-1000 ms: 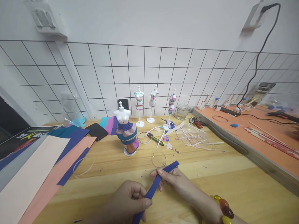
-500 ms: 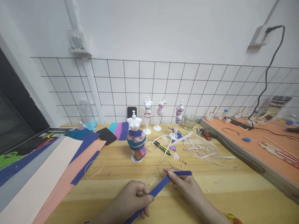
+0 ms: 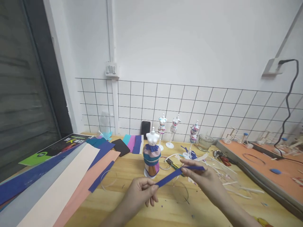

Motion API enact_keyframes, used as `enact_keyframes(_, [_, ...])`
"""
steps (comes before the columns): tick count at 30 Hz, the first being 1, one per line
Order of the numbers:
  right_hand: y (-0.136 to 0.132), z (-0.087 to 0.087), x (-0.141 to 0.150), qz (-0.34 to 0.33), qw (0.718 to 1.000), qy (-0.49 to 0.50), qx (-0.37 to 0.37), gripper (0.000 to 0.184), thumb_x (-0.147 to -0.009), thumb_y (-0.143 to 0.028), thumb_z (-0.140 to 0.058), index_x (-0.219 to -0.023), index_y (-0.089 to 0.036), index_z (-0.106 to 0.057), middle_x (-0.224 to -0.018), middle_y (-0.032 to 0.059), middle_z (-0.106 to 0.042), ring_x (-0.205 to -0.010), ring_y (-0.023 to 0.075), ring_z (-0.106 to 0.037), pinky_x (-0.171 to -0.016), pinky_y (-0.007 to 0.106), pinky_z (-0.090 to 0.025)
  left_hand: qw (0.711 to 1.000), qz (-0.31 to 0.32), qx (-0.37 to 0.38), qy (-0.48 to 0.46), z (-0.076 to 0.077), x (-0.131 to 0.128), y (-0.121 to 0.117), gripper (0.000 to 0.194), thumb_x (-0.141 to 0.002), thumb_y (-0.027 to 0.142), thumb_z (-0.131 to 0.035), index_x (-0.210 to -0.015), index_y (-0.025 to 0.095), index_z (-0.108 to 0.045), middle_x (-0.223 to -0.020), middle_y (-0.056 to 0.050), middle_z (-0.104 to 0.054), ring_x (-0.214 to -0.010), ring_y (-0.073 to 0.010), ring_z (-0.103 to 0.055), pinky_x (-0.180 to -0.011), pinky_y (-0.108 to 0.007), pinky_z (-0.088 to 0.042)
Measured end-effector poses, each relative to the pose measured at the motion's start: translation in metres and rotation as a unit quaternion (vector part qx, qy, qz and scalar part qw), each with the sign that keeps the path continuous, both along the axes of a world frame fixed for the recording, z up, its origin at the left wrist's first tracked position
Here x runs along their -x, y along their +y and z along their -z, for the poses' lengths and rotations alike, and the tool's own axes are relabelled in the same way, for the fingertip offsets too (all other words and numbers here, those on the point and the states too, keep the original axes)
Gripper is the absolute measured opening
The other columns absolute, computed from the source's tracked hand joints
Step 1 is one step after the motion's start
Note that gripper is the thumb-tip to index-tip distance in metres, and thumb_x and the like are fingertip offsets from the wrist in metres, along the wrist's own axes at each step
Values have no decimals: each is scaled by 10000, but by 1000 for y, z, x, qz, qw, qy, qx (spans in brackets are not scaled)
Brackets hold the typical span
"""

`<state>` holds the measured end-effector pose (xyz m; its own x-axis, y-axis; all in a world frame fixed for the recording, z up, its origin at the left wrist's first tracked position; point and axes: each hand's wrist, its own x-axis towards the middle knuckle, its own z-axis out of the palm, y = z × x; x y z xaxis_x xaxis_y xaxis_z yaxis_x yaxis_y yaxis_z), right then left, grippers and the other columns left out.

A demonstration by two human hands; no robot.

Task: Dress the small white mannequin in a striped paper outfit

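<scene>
A narrow dark blue strip [image 3: 168, 178], paper or fabric, is stretched between my two hands above the wooden table. My left hand [image 3: 143, 190] pinches its near lower end between thumb and fingers. Further up and to the right, my right hand [image 3: 200, 175] pinches the strip, and a short end sticks out past the fingers. Just beyond the hands stands a small white mannequin [image 3: 152, 137] wrapped in pink, teal, blue and brown bands, with a blue ruffle at the chest. Partly behind my right hand lies a green and black craft knife [image 3: 172, 163].
Three smaller decorated mannequins [image 3: 175, 124] stand at the back, beside a glass bowl [image 3: 204, 142]. Long coloured sheets [image 3: 63, 176] fan out at the left, near a black phone [image 3: 121, 147]. Pale scraps lie at the right, before an orange board [image 3: 262, 164]. A thin clear ring [image 3: 181, 191] lies near my hands.
Both hands have lifted a little with the blue strip still held between them, and the right has shifted right. The whole view has tilted up and turned left.
</scene>
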<state>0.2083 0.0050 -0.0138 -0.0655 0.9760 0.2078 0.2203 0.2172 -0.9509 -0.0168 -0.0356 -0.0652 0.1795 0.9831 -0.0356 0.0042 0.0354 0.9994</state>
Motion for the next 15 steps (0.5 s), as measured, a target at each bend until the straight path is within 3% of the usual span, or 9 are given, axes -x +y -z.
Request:
enact_keyframes(5, [21, -52, 20, 8, 996, -19, -86, 383, -635, -430, -768, -918, -175, -724, -776, 85, -752, -793, 283, -692, -770, 425, -539, 993, -71, -88, -20, -43, 12, 14, 353, -703, 491, -651, -700, 143, -596, -559, -36, -652, -455, -107, -529, -455, -219, -380])
enact_keyframes(8, [37, -73, 35, 2, 992, -15, -129, 420, -656, -407, -760, -990, -162, -686, -767, 83, -746, -819, 282, -685, -765, 432, -532, 983, -114, -139, -20, -63, 22, 27, 311, -723, 450, -647, -657, 149, -605, -601, -39, -660, -512, -122, -544, -503, -237, -412])
enact_keyframes(12, [58, -85, 52, -60, 985, 81, -138, 437, -679, -363, -755, -1043, -156, -631, -792, 64, -721, -822, 237, -679, -802, 402, -527, 965, -176, -191, -17, -72, 27, 46, 256, -687, 397, -683, -611, 160, -622, -744, -57, -667, -737, -187, -595, -656, -278, -451])
enact_keyframes(15, [70, -86, 61, -74, 984, 96, -131, 412, -699, -370, -737, -1029, -151, -621, -811, 68, -700, -819, 225, -674, -803, 393, -532, 959, -197, -202, -31, -69, 23, 55, 290, -690, 401, -667, -553, 168, -562, -1038, -121, -662, -936, -256, -606, -765, -332, -458])
